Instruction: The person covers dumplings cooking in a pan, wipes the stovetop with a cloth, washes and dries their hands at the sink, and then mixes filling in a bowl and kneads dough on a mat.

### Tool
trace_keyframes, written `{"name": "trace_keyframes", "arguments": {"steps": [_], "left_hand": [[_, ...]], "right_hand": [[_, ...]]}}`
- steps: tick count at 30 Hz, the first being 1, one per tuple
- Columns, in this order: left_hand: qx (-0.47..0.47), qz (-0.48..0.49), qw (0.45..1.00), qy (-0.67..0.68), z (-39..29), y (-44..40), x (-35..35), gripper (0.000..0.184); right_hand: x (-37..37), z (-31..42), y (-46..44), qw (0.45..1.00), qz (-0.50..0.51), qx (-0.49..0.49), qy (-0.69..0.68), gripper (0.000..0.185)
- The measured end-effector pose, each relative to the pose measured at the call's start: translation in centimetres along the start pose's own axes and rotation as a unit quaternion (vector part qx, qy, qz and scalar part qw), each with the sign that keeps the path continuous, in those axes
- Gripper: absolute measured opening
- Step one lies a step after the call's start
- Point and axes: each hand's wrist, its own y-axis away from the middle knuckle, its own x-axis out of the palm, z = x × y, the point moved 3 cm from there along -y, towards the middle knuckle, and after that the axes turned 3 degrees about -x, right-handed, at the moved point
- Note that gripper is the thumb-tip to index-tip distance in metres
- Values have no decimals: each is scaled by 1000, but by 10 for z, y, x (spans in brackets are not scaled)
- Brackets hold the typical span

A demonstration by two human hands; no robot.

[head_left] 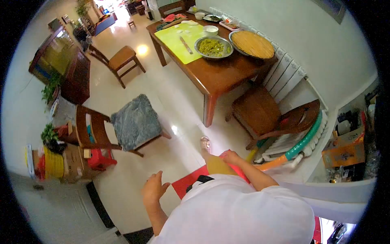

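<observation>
My left hand (154, 187) hangs in the air left of my white shirt (243, 207), fingers apart, holding nothing. Beside my right leg is my right hand (230, 157), its fingers closed around a red thing (240, 171) that I cannot make out, partly hidden by the forearm. Farther ahead, on the wooden table (219, 81), a metal bowl of green filling (211, 48) stands on the edge of a yellow-green mat (178, 40). A rolling pin or knife-like tool (186, 44) lies on the mat. Behind the bowl is a small white bowl (210, 30).
A chair with a grey fluffy cushion (137, 122) stands ahead to the left, another wooden chair (122, 59) beyond it. At the right are a wooden chair (256, 110) and a green-orange hose (302, 146). A round woven tray (252, 44) rests on the table.
</observation>
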Motion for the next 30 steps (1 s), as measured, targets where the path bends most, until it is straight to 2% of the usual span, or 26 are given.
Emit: {"name": "trace_keyframes", "arguments": {"steps": [1, 3, 4, 6, 7, 9, 11, 12, 15, 18, 20, 26, 27, 30], "left_hand": [[10, 6, 1000, -11, -5, -23, -5, 57], [22, 12, 999, -25, -22, -70, -19, 56], [26, 25, 999, -32, -32, -93, -29, 55], [29, 37, 998, -41, -54, -142, -49, 55], [52, 30, 997, -50, -65, -167, -56, 55], [75, 33, 995, -62, -82, -208, -70, 55], [170, 8, 985, -22, -103, -251, -91, 56], [174, 13, 984, -24, -114, -271, -103, 56], [168, 13, 985, -33, -146, -323, -128, 56], [215, -15, 975, -53, -164, -369, -143, 55], [268, 43, 961, -42, -177, -400, -148, 52], [369, 81, 921, -98, -217, -510, -164, 41], [401, 45, 911, -81, -222, -532, -163, 40], [449, 55, 887, -90, -249, -591, -183, 41]], "right_hand": [[-13, 8, -17, 998, -42, -51, -3, 25], [-63, 62, -44, 988, -34, 21, -149, 25], [-79, 76, -61, 987, -34, 21, -153, 25], [-121, 105, -101, 990, -90, -55, -91, 25], [-141, 120, -120, 990, -90, -53, -95, 25], [-187, 153, -145, 980, -162, -96, -67, 26], [-245, 202, -162, 973, -177, -109, -101, 26], [-272, 219, -173, 964, -193, -127, -131, 26], [-331, 232, -211, 953, -238, -125, -137, 24], [-366, 217, -252, 940, -273, -128, -158, 24], [-386, 229, -266, 944, -282, -90, -147, 23], [-407, 218, -328, 939, -306, -48, -146, 20], [-406, 215, -343, 940, -299, -15, -163, 19], [-407, 220, -389, 935, -296, 71, -180, 18]]}}
